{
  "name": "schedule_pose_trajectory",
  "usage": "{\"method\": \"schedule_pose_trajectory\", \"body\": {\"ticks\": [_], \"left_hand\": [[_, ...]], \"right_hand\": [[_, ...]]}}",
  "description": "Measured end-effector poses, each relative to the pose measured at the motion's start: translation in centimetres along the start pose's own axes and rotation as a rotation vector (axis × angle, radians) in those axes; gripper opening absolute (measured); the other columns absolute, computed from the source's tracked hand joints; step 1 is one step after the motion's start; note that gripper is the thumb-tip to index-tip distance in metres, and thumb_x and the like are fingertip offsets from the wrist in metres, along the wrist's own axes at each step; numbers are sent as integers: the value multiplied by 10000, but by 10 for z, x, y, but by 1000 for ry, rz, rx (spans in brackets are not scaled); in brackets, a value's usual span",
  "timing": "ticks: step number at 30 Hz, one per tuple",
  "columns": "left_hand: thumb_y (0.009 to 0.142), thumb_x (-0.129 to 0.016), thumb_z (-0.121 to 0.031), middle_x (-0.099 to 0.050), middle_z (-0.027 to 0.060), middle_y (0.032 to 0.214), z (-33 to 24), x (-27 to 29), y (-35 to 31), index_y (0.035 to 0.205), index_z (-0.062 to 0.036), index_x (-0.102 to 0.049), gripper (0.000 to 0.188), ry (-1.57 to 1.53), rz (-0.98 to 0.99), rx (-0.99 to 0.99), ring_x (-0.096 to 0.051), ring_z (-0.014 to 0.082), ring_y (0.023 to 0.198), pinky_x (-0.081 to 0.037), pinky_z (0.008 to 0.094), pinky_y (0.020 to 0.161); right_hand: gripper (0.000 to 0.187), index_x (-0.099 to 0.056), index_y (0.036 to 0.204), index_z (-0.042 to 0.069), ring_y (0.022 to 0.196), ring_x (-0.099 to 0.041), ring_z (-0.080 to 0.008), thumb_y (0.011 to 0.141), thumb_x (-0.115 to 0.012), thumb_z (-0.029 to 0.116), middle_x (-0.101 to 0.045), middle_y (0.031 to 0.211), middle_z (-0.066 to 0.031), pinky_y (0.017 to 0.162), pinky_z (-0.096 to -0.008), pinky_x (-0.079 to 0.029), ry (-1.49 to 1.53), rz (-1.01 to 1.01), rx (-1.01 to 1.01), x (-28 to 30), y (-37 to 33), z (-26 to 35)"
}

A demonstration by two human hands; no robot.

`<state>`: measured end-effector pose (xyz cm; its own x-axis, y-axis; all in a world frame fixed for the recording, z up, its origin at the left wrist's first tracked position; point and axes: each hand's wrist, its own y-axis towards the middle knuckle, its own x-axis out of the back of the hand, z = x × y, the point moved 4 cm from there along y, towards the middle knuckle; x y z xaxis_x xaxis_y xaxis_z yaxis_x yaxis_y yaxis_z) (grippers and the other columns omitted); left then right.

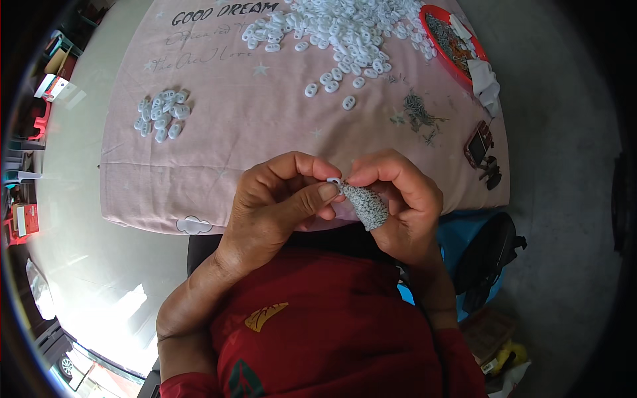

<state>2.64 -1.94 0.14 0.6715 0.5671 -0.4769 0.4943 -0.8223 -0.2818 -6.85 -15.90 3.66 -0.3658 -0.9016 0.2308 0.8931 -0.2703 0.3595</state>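
My left hand (279,196) pinches a small white oval plastic piece (334,180) between thumb and forefinger, just above the near edge of the cloth-covered table. Close against it on the right, my right hand (405,202) has its forefinger and thumb brought together at the piece. A grey speckled knitted sleeve (365,207) covers the right thumb. Whatever lies between the right fingertips is too small to make out. Beyond my hands, a large heap of similar white pieces (352,40) spreads over the cloth, and a smaller cluster (161,113) lies at the left.
Thin grey metal pins (419,114) lie loose at the right. Behind them a red basin (438,12) holds more, with a white cloth (485,85) over its rim. A dark red phone-like device (477,144) rests by the table's right edge (507,166). A blue container (458,232) stands below.
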Motion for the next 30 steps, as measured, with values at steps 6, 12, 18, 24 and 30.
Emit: {"method": "schedule_pose_trajectory", "body": {"ticks": [6, 12, 18, 24, 30], "left_hand": [[950, -647, -83, -686, 39, 893, -1, 1, -1, 1066, -28, -628, 130, 11, -13, -20, -606, 48, 714, -454, 160, 562], [943, -669, -96, -692, -2, 924, 1, 1, -2, 1093, -47, -645, 159, -17, -5, -5, -609, 25, 756, -458, 154, 614], [945, -656, -60, -685, 9, 942, 0, 2, -2, 1100, -32, -637, 159, -29, 16, -24, -605, 35, 774, -483, 167, 655], [948, -633, -14, -673, 30, 977, -3, 0, -3, 1096, -3, -628, 149, -71, 46, -37, -600, 60, 817, -514, 202, 749], [946, -634, -11, -670, 30, 976, -2, -1, -3, 1097, 3, -628, 152, -49, 35, -52, -599, 60, 813, -514, 202, 744]], "right_hand": [[243, -596, 997, -44, 918, -602, -142, 780, -591, -153, -599, 1005, -102, 837, -264, -495, -48, 44, -26, 1, -2, 3], [220, -597, 996, -45, 936, -598, -145, 797, -584, -138, -596, 1014, -112, 850, -268, -492, 57, 18, -67, 3, -2, 3], [214, -594, 998, -42, 931, -594, -145, 806, -577, -135, -591, 1017, -112, 852, -268, -492, 57, 22, -69, 1, -3, 2], [215, -592, 999, -38, 938, -591, -145, 813, -577, -146, -589, 1019, -110, 850, -269, -494, 74, 13, -75, 0, -4, 1], [230, -591, 1000, -38, 947, -592, -148, 805, -572, -160, -587, 1022, -108, 860, -273, -495, 101, 19, -87, -1, -6, -2]]}}
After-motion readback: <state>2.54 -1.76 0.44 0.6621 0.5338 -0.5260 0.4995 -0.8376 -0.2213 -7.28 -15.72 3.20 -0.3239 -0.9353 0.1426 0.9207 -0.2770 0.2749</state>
